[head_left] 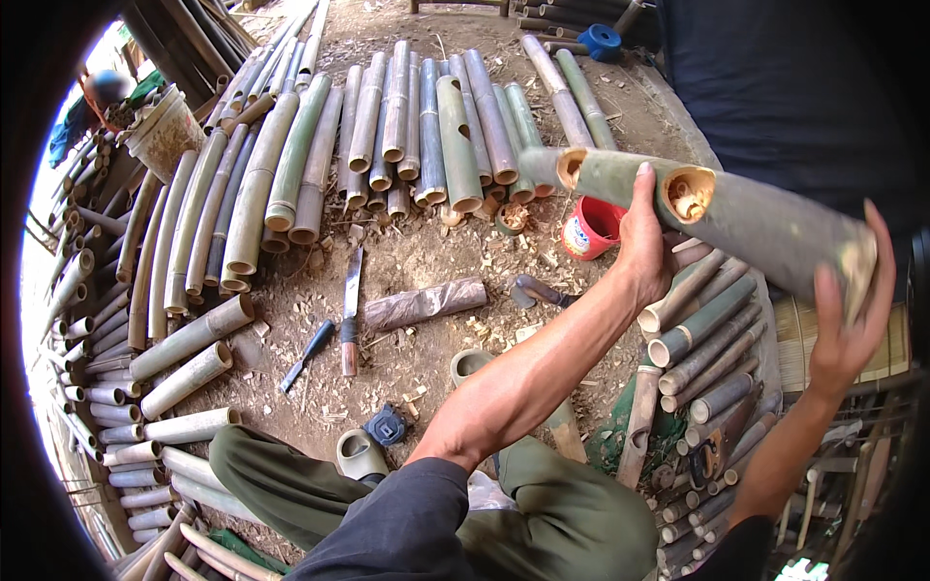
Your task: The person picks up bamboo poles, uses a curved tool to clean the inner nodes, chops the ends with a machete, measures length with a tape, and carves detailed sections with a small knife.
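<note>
A thick green bamboo tube is raised at the upper right, tilted down toward its right end. Two round-edged notches are cut in it, with pale shavings in the nearer one. My left hand grips it from below, its thumb up between the notches. At the right end, my right hand holds the tube between thumb and fingers; that end looks slightly smeared by motion. Below, on the dirt, lie a machete, a chisel with a blue handle, a short log and a hammer-like tool, partly behind my left forearm.
Rows of bamboo tubes lie ahead, with more stacked at the left and right. A red bucket stands beyond my left hand. A blue tape measure and a handsaw lie nearer. Wood chips litter the ground.
</note>
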The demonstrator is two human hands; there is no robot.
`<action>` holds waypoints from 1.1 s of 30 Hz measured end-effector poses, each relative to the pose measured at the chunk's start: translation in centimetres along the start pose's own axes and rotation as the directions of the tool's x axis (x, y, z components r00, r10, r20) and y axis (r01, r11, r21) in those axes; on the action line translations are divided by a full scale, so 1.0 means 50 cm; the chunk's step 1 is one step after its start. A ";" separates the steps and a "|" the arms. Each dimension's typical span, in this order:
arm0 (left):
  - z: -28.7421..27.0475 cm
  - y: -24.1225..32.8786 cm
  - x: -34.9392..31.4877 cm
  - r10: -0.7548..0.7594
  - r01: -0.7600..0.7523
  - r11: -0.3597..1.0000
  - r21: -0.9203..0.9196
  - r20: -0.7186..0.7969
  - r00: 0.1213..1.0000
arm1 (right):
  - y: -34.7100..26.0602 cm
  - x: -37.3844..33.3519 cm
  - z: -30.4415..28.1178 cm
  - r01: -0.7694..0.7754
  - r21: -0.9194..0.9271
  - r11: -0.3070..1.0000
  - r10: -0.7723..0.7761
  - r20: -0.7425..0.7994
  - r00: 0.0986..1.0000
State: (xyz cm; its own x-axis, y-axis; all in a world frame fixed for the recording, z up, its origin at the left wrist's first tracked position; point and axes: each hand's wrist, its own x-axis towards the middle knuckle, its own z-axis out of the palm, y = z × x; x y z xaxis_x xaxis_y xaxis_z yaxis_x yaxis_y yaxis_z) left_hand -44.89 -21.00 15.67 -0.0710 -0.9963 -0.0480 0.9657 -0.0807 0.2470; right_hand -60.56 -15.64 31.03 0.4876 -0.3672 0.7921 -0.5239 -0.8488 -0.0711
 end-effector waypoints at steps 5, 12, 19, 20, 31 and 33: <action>-0.176 0.033 0.012 -0.186 0.224 0.938 0.264 -0.162 0.969 | 0.063 0.137 0.227 -0.040 -0.058 0.997 0.048 0.143 0.989; -0.442 0.106 -0.257 -0.308 0.485 0.370 0.792 -0.388 0.868 | 0.135 0.217 0.311 -0.039 -0.107 0.993 0.057 0.172 0.983; -0.556 0.217 -0.362 -0.082 0.510 0.480 0.713 -0.542 0.836 | 0.136 0.210 0.340 0.048 -0.088 0.995 -0.026 0.231 0.973; -0.552 0.215 -0.365 -0.052 0.462 0.448 0.765 -0.494 0.868 | 0.128 0.213 0.330 -0.023 -0.096 0.995 0.048 0.269 0.962; -0.451 0.260 -0.329 0.296 0.195 -0.149 0.969 -0.144 0.944 | 0.031 0.261 0.201 0.260 0.154 0.953 -0.278 0.113 0.954; -0.388 0.269 -0.258 0.344 0.012 -0.327 0.945 0.107 0.933 | 0.010 0.301 0.141 0.305 0.381 0.873 -0.317 -0.033 0.948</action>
State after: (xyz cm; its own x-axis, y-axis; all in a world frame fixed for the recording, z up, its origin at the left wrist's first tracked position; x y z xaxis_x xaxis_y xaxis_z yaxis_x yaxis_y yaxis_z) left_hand -26.14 -8.67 0.85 0.2393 -0.9602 0.1439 -0.5529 -0.0130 0.8332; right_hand -48.56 -24.27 38.63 0.6052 -0.0666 0.7933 -0.0422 -0.9978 -0.0515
